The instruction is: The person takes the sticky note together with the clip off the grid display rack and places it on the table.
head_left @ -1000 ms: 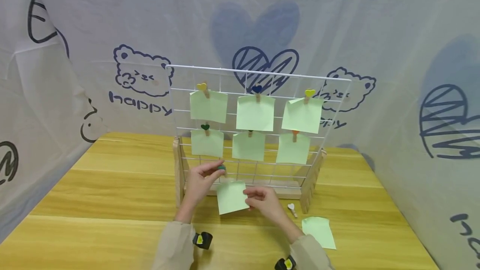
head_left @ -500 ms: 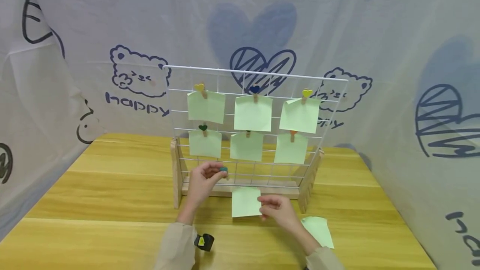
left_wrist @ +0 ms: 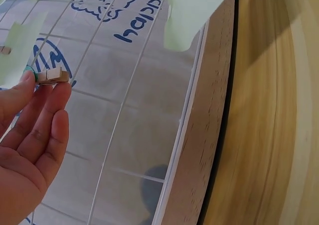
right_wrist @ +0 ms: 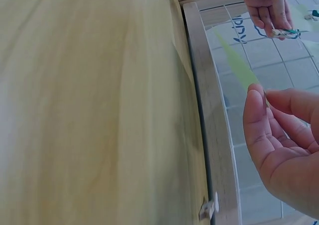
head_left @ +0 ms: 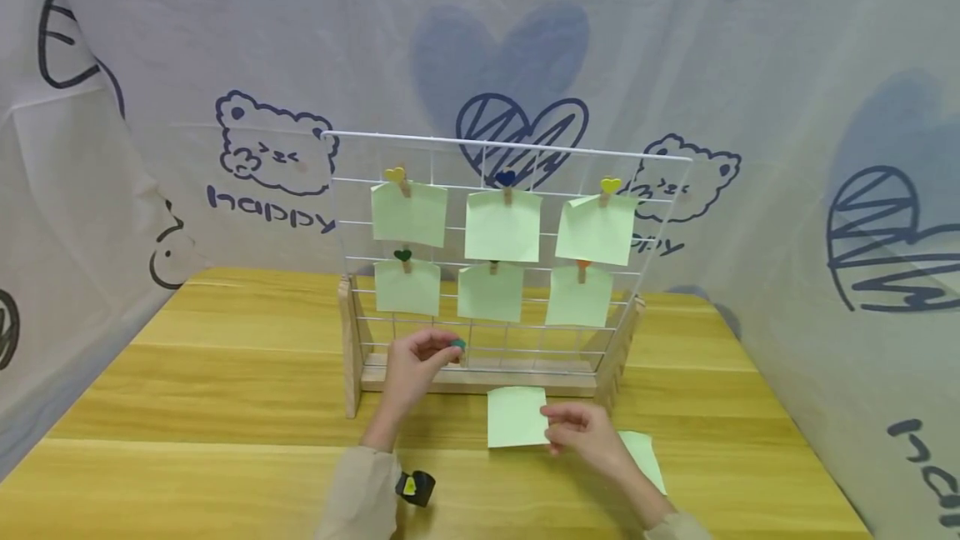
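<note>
A: Which thing is the largest?
B: The pale cloth [head_left: 337, 48] with blue hearts and bears; it hangs behind the yellowish wooden table [head_left: 187, 390].
A: And what stands on this table?
B: A white wire grid [head_left: 506, 146], fixed in a wooden stand [head_left: 465, 383].
A: Please tell me about the hands.
B: The left hand [head_left: 412, 365] is before the lower part of the grid. Its thumb and fingers pinch a clip. The right hand [head_left: 588, 433] is lower, and its thumb and fingers pinch the right edge of a green note [head_left: 516, 417], in front of the stand's base.
A: Are there other notes?
B: Yes, six hanging notes [head_left: 502, 226] are clipped on the grid in two rows of three. One loose note [head_left: 643, 457] lies on the table, partly hidden by the right arm.
A: And the smallest things?
B: The pinched clip [left_wrist: 52, 75] is wooden, with a teal top. A pale clip [right_wrist: 209, 208] lies close beside the base.
</note>
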Demonstrator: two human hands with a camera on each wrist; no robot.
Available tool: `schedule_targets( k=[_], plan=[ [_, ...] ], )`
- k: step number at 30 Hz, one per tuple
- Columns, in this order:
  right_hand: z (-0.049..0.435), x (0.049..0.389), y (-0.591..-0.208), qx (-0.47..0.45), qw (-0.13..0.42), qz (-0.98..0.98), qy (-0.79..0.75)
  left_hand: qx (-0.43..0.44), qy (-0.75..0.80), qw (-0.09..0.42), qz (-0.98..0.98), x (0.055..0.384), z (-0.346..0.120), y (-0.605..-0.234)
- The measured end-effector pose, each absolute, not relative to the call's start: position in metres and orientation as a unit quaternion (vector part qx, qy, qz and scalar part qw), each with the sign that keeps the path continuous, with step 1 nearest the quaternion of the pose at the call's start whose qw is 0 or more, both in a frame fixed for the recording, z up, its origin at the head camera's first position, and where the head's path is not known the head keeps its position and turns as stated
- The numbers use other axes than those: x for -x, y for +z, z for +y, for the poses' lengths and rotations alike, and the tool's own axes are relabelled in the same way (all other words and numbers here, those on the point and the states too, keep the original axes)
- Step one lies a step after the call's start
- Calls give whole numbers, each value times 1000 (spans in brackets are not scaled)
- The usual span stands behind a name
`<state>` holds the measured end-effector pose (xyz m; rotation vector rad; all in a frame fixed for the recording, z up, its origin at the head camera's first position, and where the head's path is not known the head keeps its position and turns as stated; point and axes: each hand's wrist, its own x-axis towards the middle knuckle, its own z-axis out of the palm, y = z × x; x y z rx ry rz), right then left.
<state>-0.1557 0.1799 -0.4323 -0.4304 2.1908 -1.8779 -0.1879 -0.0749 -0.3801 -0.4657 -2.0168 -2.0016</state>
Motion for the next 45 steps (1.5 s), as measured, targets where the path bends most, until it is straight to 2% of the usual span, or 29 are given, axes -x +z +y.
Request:
schedule_targets(
  k=[16, 24, 30, 37, 45],
  plan=[
    [215, 142, -438, 113, 126, 759, -629, 142, -689, 96, -705, 193, -62, -390],
    [228, 139, -444, 123, 145, 749, -635, 137, -678, 79, -718, 186, -54, -380],
    [232, 138, -445, 118, 148, 756, -627, 146, -674, 54, -722, 189, -50, -388],
    [233, 134, -445, 93, 155, 768, -614, 133, -690, 15, -712, 204, -41, -415],
    [237, 130, -448, 90, 157, 784, -594, 126, -681, -29, -721, 206, -27, -420]
  ],
)
